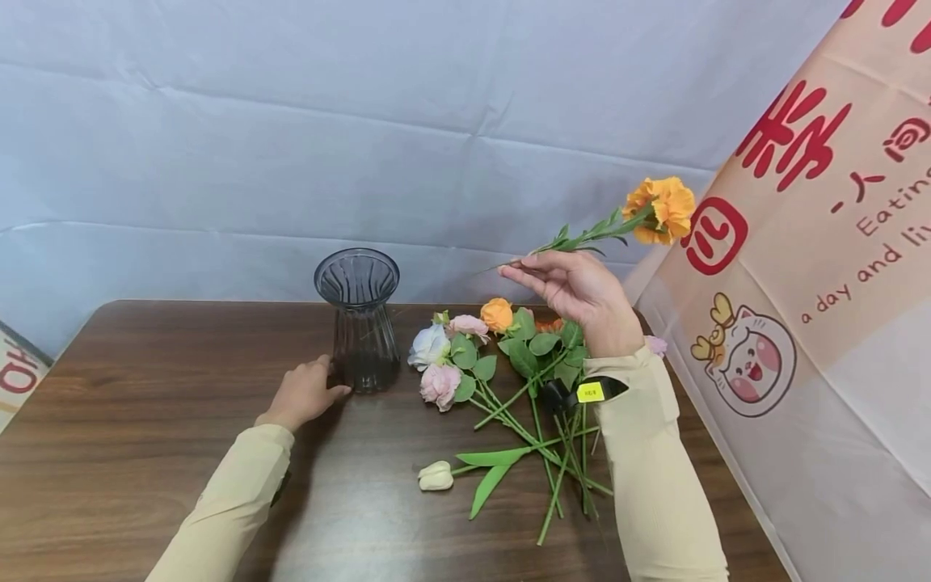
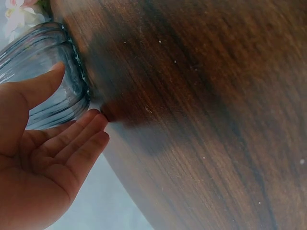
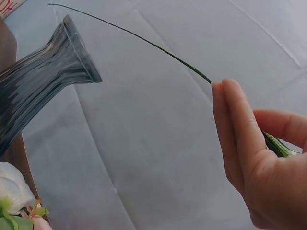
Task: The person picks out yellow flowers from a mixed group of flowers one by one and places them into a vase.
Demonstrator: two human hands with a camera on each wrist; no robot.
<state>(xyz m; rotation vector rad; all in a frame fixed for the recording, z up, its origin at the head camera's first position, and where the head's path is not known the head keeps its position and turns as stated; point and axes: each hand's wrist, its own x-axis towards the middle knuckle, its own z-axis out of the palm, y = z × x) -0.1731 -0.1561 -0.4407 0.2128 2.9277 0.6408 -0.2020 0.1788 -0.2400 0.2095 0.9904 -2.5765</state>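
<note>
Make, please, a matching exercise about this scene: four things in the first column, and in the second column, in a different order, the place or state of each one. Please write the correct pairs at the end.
Column one
1. glass vase
2. orange-yellow flower
3. white tulip
4. left hand

Column two
A. lying on the table
B. low down, next to the base of the vase
C. standing upright
D. pinched by its stem in the right hand

Right pairs: 1-C, 2-D, 3-A, 4-B
</note>
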